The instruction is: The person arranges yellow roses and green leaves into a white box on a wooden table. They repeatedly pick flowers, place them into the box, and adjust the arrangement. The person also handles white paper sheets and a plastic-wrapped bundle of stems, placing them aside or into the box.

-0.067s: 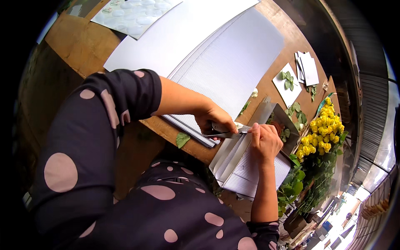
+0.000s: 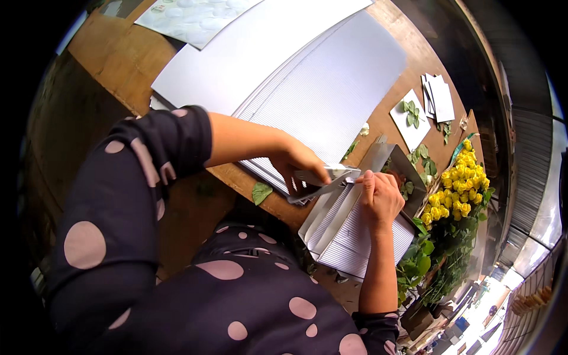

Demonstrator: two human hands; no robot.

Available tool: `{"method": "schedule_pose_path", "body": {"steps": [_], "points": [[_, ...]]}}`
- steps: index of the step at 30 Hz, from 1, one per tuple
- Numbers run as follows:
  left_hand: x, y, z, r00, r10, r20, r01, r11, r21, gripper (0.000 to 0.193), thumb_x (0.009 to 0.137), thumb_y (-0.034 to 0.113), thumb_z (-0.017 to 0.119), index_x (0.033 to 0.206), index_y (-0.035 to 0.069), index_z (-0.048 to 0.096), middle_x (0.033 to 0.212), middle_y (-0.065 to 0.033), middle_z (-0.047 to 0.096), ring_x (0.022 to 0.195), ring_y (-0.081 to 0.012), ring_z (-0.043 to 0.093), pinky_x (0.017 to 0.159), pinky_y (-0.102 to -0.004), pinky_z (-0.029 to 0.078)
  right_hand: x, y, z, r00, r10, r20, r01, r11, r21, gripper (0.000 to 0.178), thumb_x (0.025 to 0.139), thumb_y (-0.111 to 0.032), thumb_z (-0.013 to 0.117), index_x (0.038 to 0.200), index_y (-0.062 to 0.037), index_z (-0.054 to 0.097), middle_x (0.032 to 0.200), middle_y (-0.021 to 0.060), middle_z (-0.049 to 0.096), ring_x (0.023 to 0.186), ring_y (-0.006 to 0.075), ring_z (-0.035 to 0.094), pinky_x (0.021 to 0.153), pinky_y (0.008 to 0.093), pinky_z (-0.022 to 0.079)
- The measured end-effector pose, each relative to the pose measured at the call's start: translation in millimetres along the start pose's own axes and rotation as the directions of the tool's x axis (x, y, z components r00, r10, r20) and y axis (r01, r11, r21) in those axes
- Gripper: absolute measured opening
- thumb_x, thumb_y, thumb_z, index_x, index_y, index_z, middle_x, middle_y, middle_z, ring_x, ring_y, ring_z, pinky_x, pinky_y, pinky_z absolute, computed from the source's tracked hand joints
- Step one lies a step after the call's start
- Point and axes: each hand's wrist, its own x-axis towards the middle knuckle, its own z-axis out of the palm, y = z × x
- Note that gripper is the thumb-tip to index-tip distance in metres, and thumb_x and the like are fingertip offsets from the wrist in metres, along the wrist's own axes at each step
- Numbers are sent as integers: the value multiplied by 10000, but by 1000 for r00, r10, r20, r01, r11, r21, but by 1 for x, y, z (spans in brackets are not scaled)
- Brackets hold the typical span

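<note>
My left hand [image 2: 305, 165] is closed around a silver metal plier stapler [image 2: 328, 190], its handles spread apart. The tool's jaws reach over the upper edge of a white corrugated cardboard wrap [image 2: 370, 242]. Beside the jaws, my right hand [image 2: 381, 198] pinches the edge of that wrap between thumb and fingers. The wrap sits in a grey metal holder [image 2: 378, 155] at the table's near edge. Inside the holder, some reddish blooms and leaves show partly behind my right hand; the rest is hidden.
A stack of white corrugated sheets [image 2: 319, 89] covers much of the wooden table [image 2: 121, 56]. Yellow roses [image 2: 455, 189] with long leafy stems lie to the right. White cards [image 2: 439, 97] and loose leaves [image 2: 260, 192] are scattered about. A printed sheet [image 2: 195, 18] lies far left.
The stapler's handles have spread wider, and the fingers of my left hand have loosened with them. My right hand stays at the wrap's edge. The whole view has shifted slightly.
</note>
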Motion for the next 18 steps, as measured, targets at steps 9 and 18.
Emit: {"method": "schedule_pose_path", "body": {"steps": [9, 18], "points": [[-78, -64, 124, 894, 431, -122, 233, -215, 948, 418, 843, 229, 420, 1256, 287, 420, 1070, -153, 445, 1087, -309, 371, 932, -498, 205, -2, -1, -3, 996, 42, 79, -39, 998, -44, 416, 890, -339, 384, 619, -145, 634, 674, -28, 588, 743, 160, 564, 612, 288, 433], [-65, -103, 159, 649, 759, 50, 411, -405, 817, 417, 795, 207, 428, 1197, 313, 405, 1026, -101, 423, 1024, -272, 387, 935, -563, 219, -7, -1, -2, 996, 24, 85, -16, 995, -95, 445, 889, -350, 341, 615, -132, 616, 687, -13, 590, 750, 177, 562, 625, 326, 438]]}}
